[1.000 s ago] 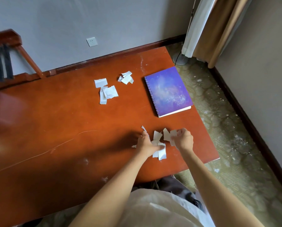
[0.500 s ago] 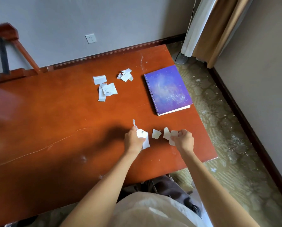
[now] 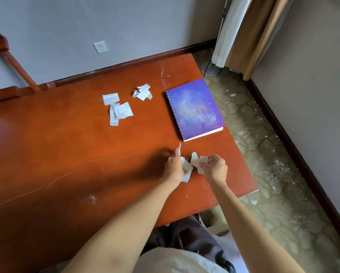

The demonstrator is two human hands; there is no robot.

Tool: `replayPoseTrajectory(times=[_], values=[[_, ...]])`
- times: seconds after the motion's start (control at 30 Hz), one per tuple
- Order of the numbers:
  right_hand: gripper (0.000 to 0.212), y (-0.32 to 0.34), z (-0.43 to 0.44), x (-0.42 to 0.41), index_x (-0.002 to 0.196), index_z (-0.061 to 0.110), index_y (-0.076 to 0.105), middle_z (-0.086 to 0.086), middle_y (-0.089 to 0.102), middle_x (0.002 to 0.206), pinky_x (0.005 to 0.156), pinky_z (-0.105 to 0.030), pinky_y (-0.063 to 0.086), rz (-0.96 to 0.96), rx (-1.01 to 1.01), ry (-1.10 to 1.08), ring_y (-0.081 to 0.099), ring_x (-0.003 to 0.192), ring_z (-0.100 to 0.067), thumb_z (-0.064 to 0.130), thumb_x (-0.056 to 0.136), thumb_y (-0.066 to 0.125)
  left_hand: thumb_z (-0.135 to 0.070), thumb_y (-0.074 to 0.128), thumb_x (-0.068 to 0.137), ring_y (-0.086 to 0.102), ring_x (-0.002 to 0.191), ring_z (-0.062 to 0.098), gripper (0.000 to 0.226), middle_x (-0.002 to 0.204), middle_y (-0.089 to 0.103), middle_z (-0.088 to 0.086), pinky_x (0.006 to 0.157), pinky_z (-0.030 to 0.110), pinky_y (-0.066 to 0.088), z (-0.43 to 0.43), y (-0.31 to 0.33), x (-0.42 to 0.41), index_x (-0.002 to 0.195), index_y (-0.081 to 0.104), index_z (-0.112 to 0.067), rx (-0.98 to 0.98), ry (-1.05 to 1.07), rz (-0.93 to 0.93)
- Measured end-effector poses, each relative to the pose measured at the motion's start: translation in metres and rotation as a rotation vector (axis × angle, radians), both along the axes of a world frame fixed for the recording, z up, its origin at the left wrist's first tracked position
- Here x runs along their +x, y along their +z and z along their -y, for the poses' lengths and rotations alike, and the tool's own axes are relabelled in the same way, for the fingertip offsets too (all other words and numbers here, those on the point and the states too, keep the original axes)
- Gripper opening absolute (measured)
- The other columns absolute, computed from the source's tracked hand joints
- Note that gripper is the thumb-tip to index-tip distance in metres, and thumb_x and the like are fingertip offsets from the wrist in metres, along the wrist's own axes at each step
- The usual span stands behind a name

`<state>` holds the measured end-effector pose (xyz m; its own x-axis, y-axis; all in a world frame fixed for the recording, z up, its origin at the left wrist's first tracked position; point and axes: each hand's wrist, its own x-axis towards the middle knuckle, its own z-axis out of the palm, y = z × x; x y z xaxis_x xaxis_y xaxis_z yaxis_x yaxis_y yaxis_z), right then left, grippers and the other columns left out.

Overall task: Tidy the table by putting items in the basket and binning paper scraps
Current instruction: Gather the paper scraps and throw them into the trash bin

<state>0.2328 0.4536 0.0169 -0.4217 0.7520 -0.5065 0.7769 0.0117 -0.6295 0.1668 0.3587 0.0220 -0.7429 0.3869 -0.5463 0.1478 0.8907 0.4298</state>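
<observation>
Looking down from head height, a person reaches both bare arms over a reddish-brown wooden tabletop [image 3: 56,154] set against a grey wall. The hands work close together near the tabletop's right front edge. The left hand [image 3: 174,167] is curled closed around several white paper scraps [image 3: 185,168], with a thin strip poking up above the knuckles and a longer piece hanging below the palm. The right hand [image 3: 215,169] is also closed, pinching another small bunch of white scraps [image 3: 197,160] between thumb and fingers. The two bunches almost touch; whether any piece rests on the wood beneath them cannot be told.

Farther back, two more groups of torn paper lie untouched. One loose cluster [image 3: 118,109] of larger pieces sits near the middle of the tabletop; a smaller heap [image 3: 143,92] lies just to its right, closer to the wall. To the right of both, near the tabletop's right edge, a purple spiral-bound notebook [image 3: 194,109] lies flat and closed, spine toward the scraps.

No basket and no bin appear anywhere in view, so nothing shown has reached its destination. Judged from this, the tidying is at an early stage: only the nearest scraps are gathered in the hands. Left to do are collecting the two far piles, binning all the paper, and placing the notebook in the basket.
</observation>
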Motion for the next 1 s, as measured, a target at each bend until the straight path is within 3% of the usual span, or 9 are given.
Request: replayPoseTrajectory(times=[0.23, 0.37, 0.5, 0.6, 0.73, 0.9, 1.0], values=[[0.022, -0.004, -0.002, 0.004, 0.068, 0.012, 0.044, 0.005, 0.039, 0.056, 0.044, -0.022, 0.029, 0.019, 0.001, 0.012, 0.040, 0.059, -0.020, 0.002, 0.081, 0.057, 0.001, 0.054, 0.087, 0.046, 0.124, 0.029, 0.038, 0.133, 0.044, 0.012, 0.099, 0.030, 0.038, -0.003, -0.008, 0.003, 0.124, 0.049, -0.005, 0.029, 0.029, 0.033], [0.011, -0.003, -0.006, 0.005, 0.079, 0.009, 0.050, 0.005, 0.042, 0.058, 0.047, -0.024, 0.032, 0.018, 0.012, 0.018, 0.045, 0.069, -0.024, 0.003, 0.081, 0.058, 0.002, 0.057, 0.084, 0.052, 0.112, 0.032, 0.028, 0.123, 0.048, 0.016, 0.089, 0.030, 0.041, -0.001, -0.007, 0.000, 0.112, 0.057, 0.001, 0.074, 0.092, 0.024], [0.009, -0.004, -0.010, 0.005, 0.080, 0.009, 0.051, 0.006, 0.043, 0.060, 0.052, -0.026, 0.034, -0.004, -0.010, -0.012, 0.047, 0.071, -0.025, 0.003, 0.082, 0.058, -0.012, 0.068, 0.081, 0.061, 0.102, 0.034, 0.025, 0.110, 0.067, 0.019, 0.075, 0.030, 0.040, 0.012, -0.002, -0.012, 0.100, 0.063, 0.004, 0.124, 0.252, -0.010], [0.010, -0.005, -0.009, 0.005, 0.081, 0.009, 0.051, 0.004, 0.045, 0.063, 0.063, -0.028, 0.037, -0.008, -0.023, -0.022, 0.047, 0.074, -0.025, 0.003, 0.082, 0.058, -0.009, 0.070, 0.078, 0.061, 0.105, 0.033, 0.029, 0.113, 0.067, 0.019, 0.079, 0.030, 0.042, 0.029, 0.001, -0.025, 0.103, 0.064, 0.004, 0.147, 0.400, 0.000], [0.010, -0.004, -0.004, 0.001, 0.084, 0.010, 0.051, -0.005, 0.052, 0.077, 0.066, -0.027, 0.037, -0.019, -0.044, -0.011, 0.047, 0.076, -0.025, 0.004, 0.083, 0.058, -0.004, 0.070, 0.076, 0.061, 0.105, 0.034, 0.031, 0.113, 0.066, 0.021, 0.081, 0.032, 0.049, 0.047, 0.005, -0.036, 0.105, 0.063, 0.005, 0.196, 0.569, -0.005], [0.005, 0.002, 0.008, -0.016, 0.087, 0.009, 0.057, -0.008, 0.054, 0.078, 0.066, -0.028, 0.036, -0.043, -0.089, 0.069, 0.047, 0.076, -0.025, 0.005, 0.084, 0.058, -0.003, 0.070, 0.077, 0.061, 0.103, 0.031, 0.033, 0.112, 0.064, 0.017, 0.075, 0.028, 0.049, 0.075, 0.017, -0.047, 0.108, 0.061, 0.002, 0.272, 0.754, -0.054], [0.004, 0.009, 0.027, -0.038, 0.082, 0.008, 0.056, -0.009, 0.053, 0.078, 0.065, -0.029, 0.035, -0.068, -0.121, 0.165, 0.046, 0.075, -0.025, 0.004, 0.083, 0.058, 0.000, 0.068, 0.078, 0.060, 0.092, 0.024, 0.029, 0.102, 0.063, 0.011, 0.067, 0.022, 0.046, 0.103, 0.031, -0.055, 0.107, 0.062, 0.001, 0.319, 0.859, -0.077]])
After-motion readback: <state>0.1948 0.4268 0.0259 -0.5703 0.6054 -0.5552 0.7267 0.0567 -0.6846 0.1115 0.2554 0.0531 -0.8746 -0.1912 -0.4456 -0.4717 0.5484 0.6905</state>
